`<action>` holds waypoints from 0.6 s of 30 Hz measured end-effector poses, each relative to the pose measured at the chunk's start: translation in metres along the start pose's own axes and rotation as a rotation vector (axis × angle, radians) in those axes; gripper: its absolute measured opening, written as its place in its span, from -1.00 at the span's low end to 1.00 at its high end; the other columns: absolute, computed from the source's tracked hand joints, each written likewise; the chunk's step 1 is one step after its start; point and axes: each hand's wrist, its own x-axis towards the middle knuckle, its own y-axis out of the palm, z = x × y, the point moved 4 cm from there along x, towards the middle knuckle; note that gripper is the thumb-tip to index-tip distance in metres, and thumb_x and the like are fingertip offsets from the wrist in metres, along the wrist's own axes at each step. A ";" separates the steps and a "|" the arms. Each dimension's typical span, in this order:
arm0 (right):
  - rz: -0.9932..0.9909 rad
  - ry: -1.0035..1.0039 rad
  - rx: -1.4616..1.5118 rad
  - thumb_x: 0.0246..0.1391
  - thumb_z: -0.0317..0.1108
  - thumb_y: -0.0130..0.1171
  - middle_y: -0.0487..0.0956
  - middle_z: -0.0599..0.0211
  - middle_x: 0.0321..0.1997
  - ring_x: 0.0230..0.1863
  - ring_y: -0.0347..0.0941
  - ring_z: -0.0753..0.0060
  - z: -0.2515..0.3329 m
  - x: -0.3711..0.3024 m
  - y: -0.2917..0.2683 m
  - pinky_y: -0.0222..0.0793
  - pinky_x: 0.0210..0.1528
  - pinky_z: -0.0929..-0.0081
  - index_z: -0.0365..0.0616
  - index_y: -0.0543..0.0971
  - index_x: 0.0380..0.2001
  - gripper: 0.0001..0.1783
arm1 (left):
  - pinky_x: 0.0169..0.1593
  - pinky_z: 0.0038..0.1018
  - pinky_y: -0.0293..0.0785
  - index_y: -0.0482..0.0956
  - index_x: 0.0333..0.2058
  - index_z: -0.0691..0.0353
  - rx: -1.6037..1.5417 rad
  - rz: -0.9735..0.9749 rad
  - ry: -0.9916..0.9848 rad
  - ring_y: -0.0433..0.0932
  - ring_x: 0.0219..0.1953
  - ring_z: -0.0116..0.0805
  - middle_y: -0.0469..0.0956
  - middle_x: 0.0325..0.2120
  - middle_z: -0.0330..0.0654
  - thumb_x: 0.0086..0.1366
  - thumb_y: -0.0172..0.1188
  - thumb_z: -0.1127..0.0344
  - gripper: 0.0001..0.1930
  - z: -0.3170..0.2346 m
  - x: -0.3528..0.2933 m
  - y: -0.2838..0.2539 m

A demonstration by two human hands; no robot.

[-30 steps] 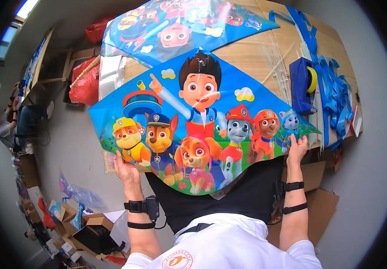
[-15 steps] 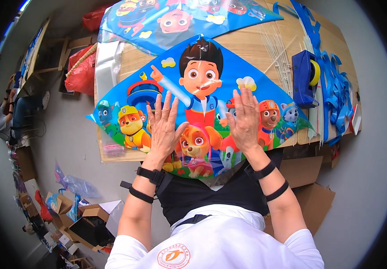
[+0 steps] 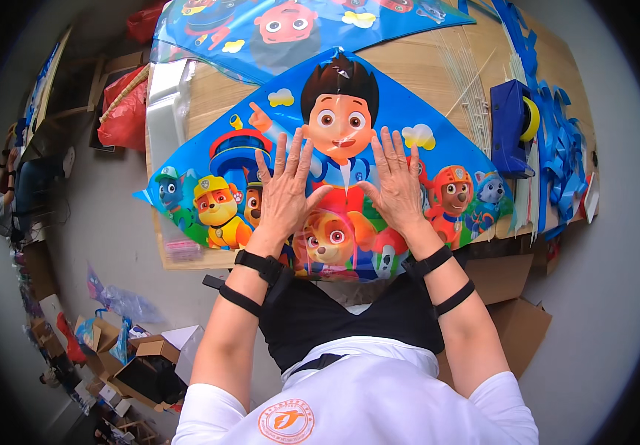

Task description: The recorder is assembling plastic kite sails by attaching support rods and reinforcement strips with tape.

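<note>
A diamond-shaped plastic kite sail (image 3: 424, 178), printed with a cartoon boy and several puppies on blue, lies spread over the table's near edge. My left hand (image 3: 287, 189) rests flat on it left of the boy's chest, fingers stretched out. On the other side of the chest my right hand (image 3: 397, 184) lies flat too, its fingers spread and pointing away from me. Both palms touch the sail, and neither hand grips anything. The sail's lower edge hangs past the table toward my lap. Beyond it lies a second, similar kite sail (image 3: 320, 33), printed upside down to me.
On the wooden table (image 3: 424, 81), thin white rods (image 3: 468, 89) lie right of the sail. Beside them stand a blue tape dispenser (image 3: 509, 133) and a heap of blue ribbon (image 3: 563, 148). Clear plastic sleeves (image 3: 166, 100) lie at the left. Cardboard boxes (image 3: 513, 337) stand below the table.
Both hands have slid slightly, the left rightward and the right a little leftward, so they are closer together. The sail's lower edge has drawn up and curls more at the table edge.
</note>
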 end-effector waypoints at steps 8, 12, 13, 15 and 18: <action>-0.024 -0.012 0.009 0.12 0.00 0.14 -0.02 0.18 0.50 0.52 -0.20 0.18 0.005 0.020 -0.004 -0.39 0.47 -0.05 -0.13 0.07 0.38 -0.13 | 0.40 0.07 -0.48 -0.01 0.37 0.20 -0.006 0.027 0.019 -0.26 0.47 -0.15 -0.15 0.43 -0.15 0.20 0.13 -0.19 -0.08 -0.002 -0.001 0.006; -0.023 -0.204 0.023 0.11 -0.03 0.15 0.01 0.16 0.49 0.51 -0.16 0.20 0.026 0.040 0.001 -0.37 0.49 0.02 -0.13 0.10 0.37 -0.15 | 0.41 0.08 -0.45 0.08 0.34 0.20 -0.038 0.157 0.214 -0.21 0.46 -0.15 -0.06 0.41 -0.14 0.19 0.10 -0.19 -0.12 -0.037 -0.029 0.007; 0.016 -0.232 -0.001 0.11 0.01 0.13 0.02 0.16 0.49 0.51 -0.15 0.20 0.025 0.045 0.012 -0.37 0.49 0.03 -0.13 0.11 0.36 -0.15 | 0.41 0.09 -0.44 0.13 0.32 0.20 -0.031 0.205 0.245 -0.18 0.46 -0.17 -0.02 0.40 -0.16 0.18 0.06 -0.24 -0.14 -0.043 -0.036 0.013; 0.033 -0.235 0.053 0.12 0.02 0.12 0.03 0.16 0.48 0.51 -0.15 0.20 0.021 0.057 0.024 -0.36 0.49 0.03 -0.13 0.12 0.36 -0.16 | 0.41 0.07 -0.43 0.17 0.31 0.17 -0.007 0.222 0.268 -0.16 0.45 -0.18 0.00 0.39 -0.18 0.19 0.00 -0.27 -0.16 -0.049 -0.045 0.018; 0.052 -0.243 0.082 0.15 0.05 0.08 0.04 0.17 0.48 0.50 -0.14 0.22 0.013 0.076 0.031 -0.34 0.49 0.06 -0.13 0.15 0.35 -0.19 | 0.42 0.03 -0.41 0.18 0.31 0.11 -0.016 0.236 0.275 -0.15 0.45 -0.18 0.02 0.39 -0.19 0.20 -0.02 -0.28 -0.18 -0.049 -0.046 0.018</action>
